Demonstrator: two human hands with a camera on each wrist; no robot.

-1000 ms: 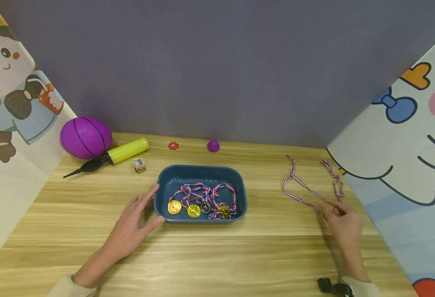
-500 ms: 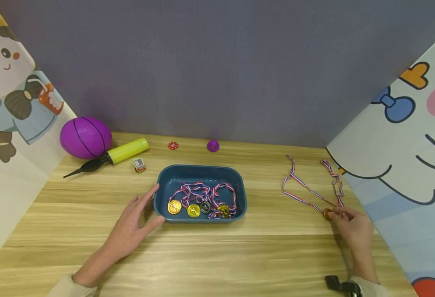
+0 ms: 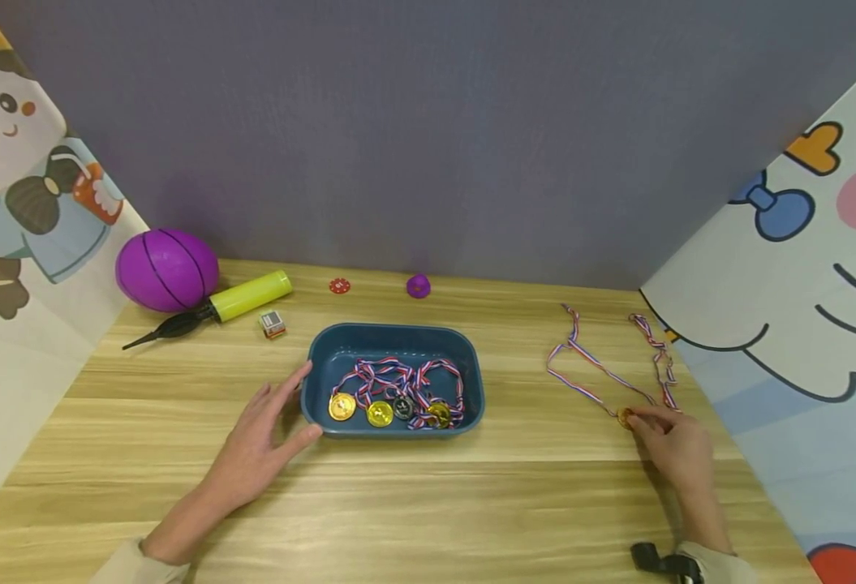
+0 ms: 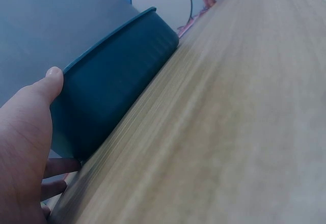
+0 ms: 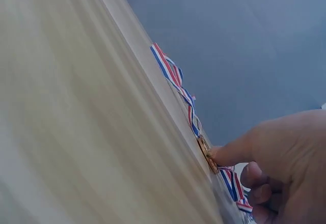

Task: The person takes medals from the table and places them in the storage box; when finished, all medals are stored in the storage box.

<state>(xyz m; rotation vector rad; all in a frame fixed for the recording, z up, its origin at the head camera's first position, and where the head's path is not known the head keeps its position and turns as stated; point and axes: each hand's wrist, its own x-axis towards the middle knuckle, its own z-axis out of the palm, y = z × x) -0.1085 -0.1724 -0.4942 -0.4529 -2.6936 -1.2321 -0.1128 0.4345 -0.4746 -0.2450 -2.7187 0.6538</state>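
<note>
R hand (image 3: 676, 450): you're pinching a copper-gold medal (image 3: 624, 418), thumb & fingertip on its edge, other fingers curled in. Medal's down at the surface (image 3: 471, 503), well R of the tub (image 3: 391, 341); flat or slightly tilted, can't tell. Its striped ribbon (image 3: 577, 347) (red/white/blue) lies in a loose loop running away from you.
2nd ribbon (image 3: 663, 357), same stripes, bunched just R of it, nr R wall; lower end runs behind your R hand.

L hand (image 3: 255, 442): spread, thumb & fingers apart at L end of dk blue tub. L wrist cam: thumb tip at rim, fingers lower by the side.
In tub, near side, L to R: orange-gold medal (image 3: 342, 406), gold medal (image 3: 380, 414), dark medal (image 3: 402, 407), another gold one (image 3: 438, 415); tangled ribbons (image 3: 391, 369) w/ them.

Far side, L to R: purple ball (image 3: 168, 270), yel/blk hand pump (image 3: 251, 295) just beside it, small box (image 3: 272, 324), red chip (image 3: 339, 286), purple ring-shaped item (image 3: 418, 286).
</note>
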